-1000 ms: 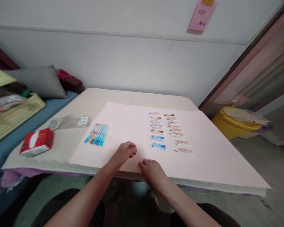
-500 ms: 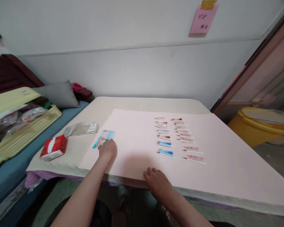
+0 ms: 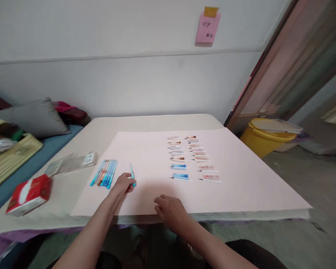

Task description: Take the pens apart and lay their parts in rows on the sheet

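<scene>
My left hand (image 3: 123,185) pinches a light blue pen (image 3: 132,172) that points away from me over the pink paper sheet (image 3: 240,179). Just left of it lies a row of several blue and orange pens (image 3: 104,172). My right hand (image 3: 169,208) rests with curled fingers at the sheet's near edge, holding nothing that I can see. Farther out on the sheet lie two columns of small pen parts (image 3: 189,157) with thin refills beside them.
A beige cloth-covered table (image 3: 145,120) carries the sheet, a clear plastic pen packet (image 3: 72,161) and a red tissue pack (image 3: 29,193) at the left. A grey pillow (image 3: 35,117) lies on a bed at left. A yellow bucket (image 3: 264,139) stands at right.
My left hand went from the sheet's middle to the pen row, took one blue pen and drew it rightward. The right hand stayed at the near edge. The camera view shifted.
</scene>
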The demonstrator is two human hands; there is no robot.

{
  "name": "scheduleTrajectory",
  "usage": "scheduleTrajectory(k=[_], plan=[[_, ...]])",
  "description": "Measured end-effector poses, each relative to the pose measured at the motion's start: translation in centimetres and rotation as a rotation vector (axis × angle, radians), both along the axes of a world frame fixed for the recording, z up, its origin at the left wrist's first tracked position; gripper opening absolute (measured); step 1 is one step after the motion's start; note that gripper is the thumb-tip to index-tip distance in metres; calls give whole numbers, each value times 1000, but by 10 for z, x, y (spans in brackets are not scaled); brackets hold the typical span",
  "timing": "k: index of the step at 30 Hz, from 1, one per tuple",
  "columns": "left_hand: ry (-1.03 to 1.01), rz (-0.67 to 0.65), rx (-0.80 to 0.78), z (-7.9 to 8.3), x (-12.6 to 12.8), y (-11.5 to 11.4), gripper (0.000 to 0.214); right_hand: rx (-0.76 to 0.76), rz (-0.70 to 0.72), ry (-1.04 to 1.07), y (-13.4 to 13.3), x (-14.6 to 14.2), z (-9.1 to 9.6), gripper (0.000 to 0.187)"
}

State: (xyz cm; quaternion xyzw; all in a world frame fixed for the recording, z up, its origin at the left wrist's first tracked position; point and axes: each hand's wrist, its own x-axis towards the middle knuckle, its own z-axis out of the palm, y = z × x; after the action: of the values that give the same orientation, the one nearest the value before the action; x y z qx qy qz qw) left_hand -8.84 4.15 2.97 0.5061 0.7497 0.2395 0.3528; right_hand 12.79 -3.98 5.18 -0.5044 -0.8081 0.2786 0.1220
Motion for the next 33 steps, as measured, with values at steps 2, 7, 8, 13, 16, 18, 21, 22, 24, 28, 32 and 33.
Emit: scheduleTrajectory(k=[2, 7, 8, 13, 16, 18, 21, 22, 24, 28, 32, 33], plan=[[-369, -3, -28, -1, 20, -8, 23, -177, -157, 340, 4, -2, 0, 24], [-840, -3, -131, 2, 61, -37, 41, -726, -552, 997, 12, -5, -10, 25], [-815, -34, -118, 2, 68, -43, 42, -776, -565, 1075, 12, -6, -13, 26], [-612, -235, -3, 2, 92, -64, 42, -757, -538, 1243, 10, -16, -20, 24], [-563, -322, 49, 8, 92, -66, 40, -722, -581, 1250, 12, -16, -17, 23], [-536, -336, 66, 14, 85, -62, 35, -732, -576, 1258, 14, -13, -13, 23], [-544, -195, 106, 24, 72, -54, 27, -773, -563, 1227, 16, -6, -8, 23], [-602, -125, 107, 27, 68, -51, 27, -783, -542, 1211, 16, -5, -6, 23], [-826, -18, 74, 31, 63, -49, 29, -801, -469, 1190, 15, -4, -4, 21], [-1295, 57, -32, 33, 59, -46, 24, -869, -295, 1167, 9, -8, 2, 15], [-1404, 151, -15, 31, 57, -43, 23, -931, -243, 1155, 6, -10, 9, 19], [-1405, 144, -18, 31, 57, -43, 22, -955, -264, 1153, 6, -11, 11, 21]])
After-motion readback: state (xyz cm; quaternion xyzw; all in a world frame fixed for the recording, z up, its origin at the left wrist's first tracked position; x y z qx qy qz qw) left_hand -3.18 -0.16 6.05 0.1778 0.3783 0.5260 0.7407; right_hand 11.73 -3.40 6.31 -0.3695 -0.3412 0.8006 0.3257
